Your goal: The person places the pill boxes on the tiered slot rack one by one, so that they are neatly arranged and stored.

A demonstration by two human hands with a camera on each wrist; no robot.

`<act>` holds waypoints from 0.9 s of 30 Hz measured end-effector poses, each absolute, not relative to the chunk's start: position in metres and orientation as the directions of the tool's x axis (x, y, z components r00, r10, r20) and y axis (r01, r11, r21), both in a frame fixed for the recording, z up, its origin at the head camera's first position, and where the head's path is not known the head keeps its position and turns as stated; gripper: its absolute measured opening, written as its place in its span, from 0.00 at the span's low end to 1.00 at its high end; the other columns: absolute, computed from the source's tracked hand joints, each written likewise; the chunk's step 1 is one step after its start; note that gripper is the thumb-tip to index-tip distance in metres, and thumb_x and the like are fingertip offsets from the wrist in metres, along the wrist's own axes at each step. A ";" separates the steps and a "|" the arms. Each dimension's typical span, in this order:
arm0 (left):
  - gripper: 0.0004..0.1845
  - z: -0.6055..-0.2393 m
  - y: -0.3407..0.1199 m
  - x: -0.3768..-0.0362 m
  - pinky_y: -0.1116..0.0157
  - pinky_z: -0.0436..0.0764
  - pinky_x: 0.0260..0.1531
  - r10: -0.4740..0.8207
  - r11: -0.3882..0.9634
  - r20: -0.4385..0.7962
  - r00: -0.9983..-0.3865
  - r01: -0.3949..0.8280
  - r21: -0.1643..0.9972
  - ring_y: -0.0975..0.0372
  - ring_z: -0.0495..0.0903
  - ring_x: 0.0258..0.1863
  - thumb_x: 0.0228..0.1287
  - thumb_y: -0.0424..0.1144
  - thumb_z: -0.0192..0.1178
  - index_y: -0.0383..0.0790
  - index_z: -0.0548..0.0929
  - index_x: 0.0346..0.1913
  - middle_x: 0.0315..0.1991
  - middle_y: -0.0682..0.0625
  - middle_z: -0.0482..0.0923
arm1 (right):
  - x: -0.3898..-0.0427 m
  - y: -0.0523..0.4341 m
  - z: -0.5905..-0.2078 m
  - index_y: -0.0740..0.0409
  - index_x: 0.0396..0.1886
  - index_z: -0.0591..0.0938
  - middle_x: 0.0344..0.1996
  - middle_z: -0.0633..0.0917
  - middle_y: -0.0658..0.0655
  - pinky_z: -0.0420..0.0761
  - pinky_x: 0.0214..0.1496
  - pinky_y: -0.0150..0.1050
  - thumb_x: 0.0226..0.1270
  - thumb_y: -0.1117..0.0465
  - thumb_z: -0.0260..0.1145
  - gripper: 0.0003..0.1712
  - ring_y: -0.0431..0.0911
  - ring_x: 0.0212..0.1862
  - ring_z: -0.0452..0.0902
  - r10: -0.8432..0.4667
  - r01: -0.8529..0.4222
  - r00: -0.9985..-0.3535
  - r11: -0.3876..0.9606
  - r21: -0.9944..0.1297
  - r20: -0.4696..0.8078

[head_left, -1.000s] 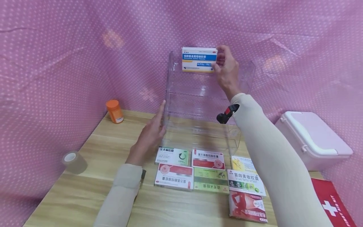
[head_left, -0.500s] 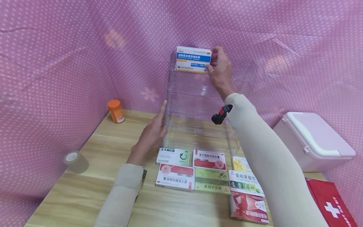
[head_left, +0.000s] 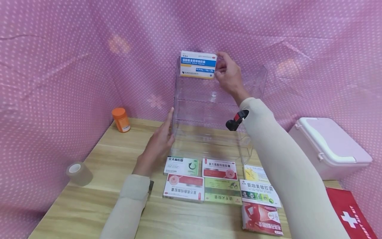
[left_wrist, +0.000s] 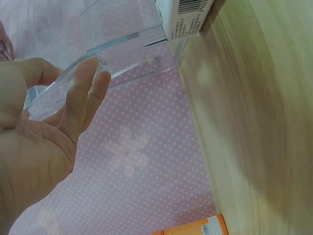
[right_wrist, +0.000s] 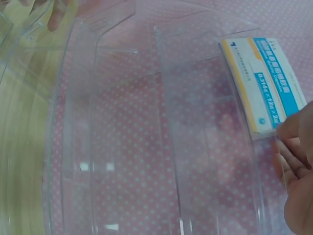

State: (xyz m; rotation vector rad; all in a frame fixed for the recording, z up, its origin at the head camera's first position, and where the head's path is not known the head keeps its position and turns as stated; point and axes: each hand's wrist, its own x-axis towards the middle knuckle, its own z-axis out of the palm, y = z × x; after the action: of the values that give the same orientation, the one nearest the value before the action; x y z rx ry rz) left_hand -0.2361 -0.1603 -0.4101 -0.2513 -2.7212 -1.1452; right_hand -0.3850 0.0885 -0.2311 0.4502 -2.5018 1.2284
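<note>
The right hand [head_left: 228, 76] pinches a white and blue medicine box [head_left: 198, 64] by its right end, holding it upright at the top tier of a clear acrylic tiered rack [head_left: 253, 86]. The left hand [head_left: 156, 146] has straight fingers that rest flat against the left side wall of the rack and grip nothing. In front of the rack several medicine boxes [head_left: 221, 182] lie flat on the wooden surface [head_left: 98, 166]. An orange pill bottle [head_left: 120, 119] stands to the left, well apart
</note>
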 end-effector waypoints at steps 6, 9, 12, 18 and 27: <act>0.58 -0.411 -0.161 -0.237 0.40 0.84 0.65 0.084 0.691 0.221 -0.972 0.217 0.689 0.42 0.80 0.69 0.76 0.29 0.59 0.75 0.32 0.87 0.79 0.40 0.70 | -0.383 0.098 -0.228 0.42 0.85 0.64 0.62 0.86 0.64 0.83 0.72 0.42 0.75 0.71 0.64 0.44 0.53 0.64 0.82 -0.217 -0.399 -0.915 0.617 -0.678 0.341; 0.58 -0.410 -0.160 -0.236 0.40 0.84 0.64 0.080 0.689 0.215 -0.973 0.210 0.694 0.43 0.81 0.68 0.77 0.29 0.59 0.77 0.31 0.86 0.79 0.41 0.70 | -0.383 0.100 -0.228 0.42 0.87 0.62 0.63 0.85 0.64 0.80 0.75 0.44 0.75 0.71 0.64 0.46 0.54 0.67 0.81 -0.243 -0.412 -0.910 0.624 -0.664 0.336; 0.59 -0.410 -0.160 -0.236 0.41 0.85 0.62 0.080 0.690 0.214 -0.974 0.209 0.693 0.43 0.82 0.66 0.76 0.29 0.59 0.78 0.31 0.86 0.79 0.41 0.71 | -0.383 0.102 -0.228 0.43 0.88 0.59 0.64 0.85 0.65 0.79 0.77 0.46 0.75 0.70 0.64 0.47 0.55 0.68 0.81 -0.256 -0.423 -0.905 0.629 -0.652 0.340; 0.58 -0.410 -0.160 -0.236 0.42 0.86 0.61 0.083 0.693 0.221 -0.972 0.215 0.688 0.43 0.82 0.65 0.76 0.28 0.60 0.75 0.32 0.87 0.78 0.40 0.72 | -0.378 0.103 -0.227 0.44 0.89 0.55 0.65 0.85 0.63 0.78 0.77 0.48 0.75 0.70 0.64 0.48 0.55 0.69 0.80 -0.249 -0.404 -0.914 0.636 -0.658 0.320; 0.58 -0.410 -0.161 -0.237 0.40 0.84 0.65 0.088 0.680 0.210 -0.974 0.212 0.701 0.42 0.80 0.68 0.77 0.30 0.59 0.79 0.31 0.86 0.82 0.42 0.67 | -0.372 0.110 -0.230 0.44 0.85 0.61 0.67 0.84 0.63 0.77 0.78 0.50 0.76 0.69 0.63 0.43 0.54 0.72 0.78 -0.240 -0.406 -0.912 0.634 -0.658 0.332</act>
State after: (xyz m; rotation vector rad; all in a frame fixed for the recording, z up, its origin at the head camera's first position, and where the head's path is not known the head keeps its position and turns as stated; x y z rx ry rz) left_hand -0.2372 -0.1609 -0.4104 -0.2461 -2.7320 -1.1706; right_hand -0.3718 0.1095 -0.2303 0.5304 -2.6421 1.1429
